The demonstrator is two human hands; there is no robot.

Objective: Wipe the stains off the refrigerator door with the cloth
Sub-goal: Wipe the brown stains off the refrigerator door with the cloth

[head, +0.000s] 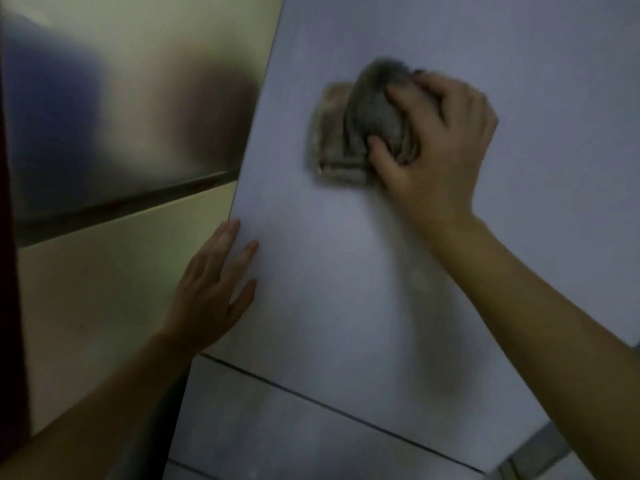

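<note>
A pale grey refrigerator door [415, 271] fills the middle and right of the head view. My right hand [436, 147] grips a bunched grey-brown cloth [349, 133] and presses it flat against the upper part of the door. The cloth and hand are blurred. My left hand [214, 289] rests at the door's left edge with straight fingers, the thumb and fingertips on the grey face. Faint smudges show on the door below the cloth.
A shiny metallic upper panel [131, 98] and a cream lower panel [104, 278] stand to the left of the door, split by a dark seam. Below the door a thin dark gap [329, 410] separates it from a lower grey panel. Floor shows at bottom right.
</note>
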